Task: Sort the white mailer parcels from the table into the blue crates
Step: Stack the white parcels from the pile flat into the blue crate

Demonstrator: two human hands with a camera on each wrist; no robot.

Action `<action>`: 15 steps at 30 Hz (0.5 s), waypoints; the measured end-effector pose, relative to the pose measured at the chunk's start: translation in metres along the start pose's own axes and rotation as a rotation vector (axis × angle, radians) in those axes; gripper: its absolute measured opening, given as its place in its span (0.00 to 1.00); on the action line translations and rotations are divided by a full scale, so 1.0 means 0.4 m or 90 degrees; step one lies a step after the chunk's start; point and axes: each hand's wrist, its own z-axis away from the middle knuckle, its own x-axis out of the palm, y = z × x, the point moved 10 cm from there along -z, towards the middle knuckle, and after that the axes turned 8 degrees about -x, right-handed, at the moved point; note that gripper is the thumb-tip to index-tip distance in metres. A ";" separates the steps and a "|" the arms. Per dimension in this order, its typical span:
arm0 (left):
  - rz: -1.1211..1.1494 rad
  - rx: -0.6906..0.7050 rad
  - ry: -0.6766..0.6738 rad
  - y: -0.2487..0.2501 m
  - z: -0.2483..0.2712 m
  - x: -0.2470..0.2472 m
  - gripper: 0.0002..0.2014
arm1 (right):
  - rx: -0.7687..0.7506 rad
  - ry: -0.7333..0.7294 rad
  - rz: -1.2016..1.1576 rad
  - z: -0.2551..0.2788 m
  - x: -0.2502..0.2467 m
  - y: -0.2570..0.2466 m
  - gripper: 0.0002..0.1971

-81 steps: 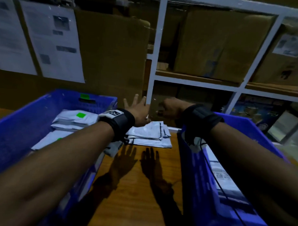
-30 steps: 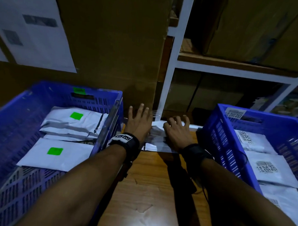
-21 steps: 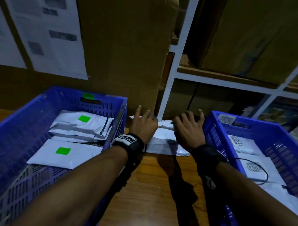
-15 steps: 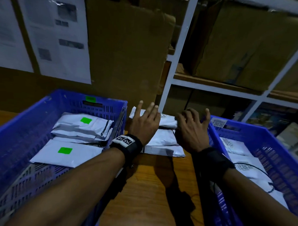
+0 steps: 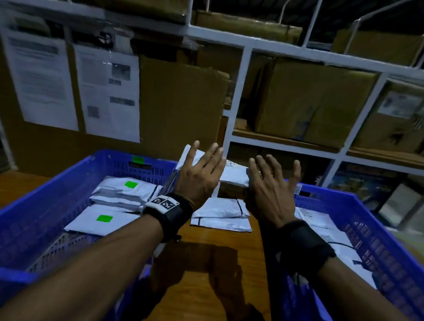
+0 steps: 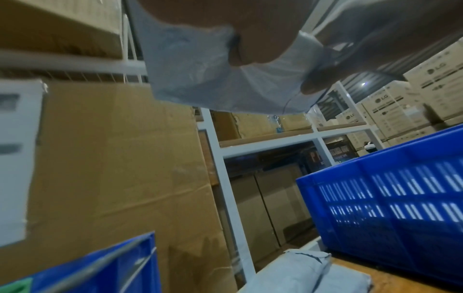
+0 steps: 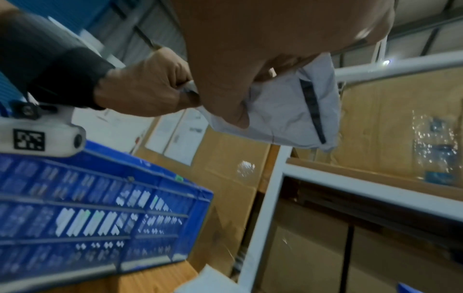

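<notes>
A white mailer parcel (image 5: 234, 174) is lifted above the table between both hands. My left hand (image 5: 199, 174) pinches its left end, fingers spread on top and thumb below, as the left wrist view shows under the parcel (image 6: 220, 79). My right hand (image 5: 270, 188) pinches the right end of the parcel (image 7: 288, 111) the same way. Two more white parcels (image 5: 221, 213) lie stacked on the wooden table (image 5: 214, 268). The left blue crate (image 5: 36, 192) holds green-stickered parcels (image 5: 123, 193). The right blue crate (image 5: 373, 197) holds parcels with printed labels (image 5: 319, 219).
A large cardboard sheet (image 5: 179, 106) with printed papers (image 5: 107, 92) stands behind the table. A white metal shelf frame (image 5: 237, 101) stocked with cardboard boxes (image 5: 311, 101) rises at the back right. The two crates flank a narrow strip of table.
Both hands were pressing on the parcel stack on the table. They have since taken hold of the top parcel and lifted it up off the stack.
</notes>
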 end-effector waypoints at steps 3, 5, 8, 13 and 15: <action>0.000 0.008 0.000 0.050 0.006 -0.054 0.23 | -0.024 0.021 -0.019 0.056 -0.045 0.029 0.42; 0.001 0.016 0.003 0.082 0.010 -0.080 0.20 | -0.051 0.048 -0.031 0.083 -0.066 0.041 0.39; 0.021 0.035 0.005 0.140 0.007 -0.107 0.18 | -0.093 0.054 -0.030 0.126 -0.081 0.049 0.38; 0.053 0.076 -0.043 0.248 -0.028 -0.111 0.25 | -0.045 0.017 -0.028 0.189 -0.087 0.134 0.32; 0.076 0.085 -0.063 0.294 -0.036 -0.119 0.28 | 0.005 0.008 -0.032 0.212 -0.084 0.188 0.29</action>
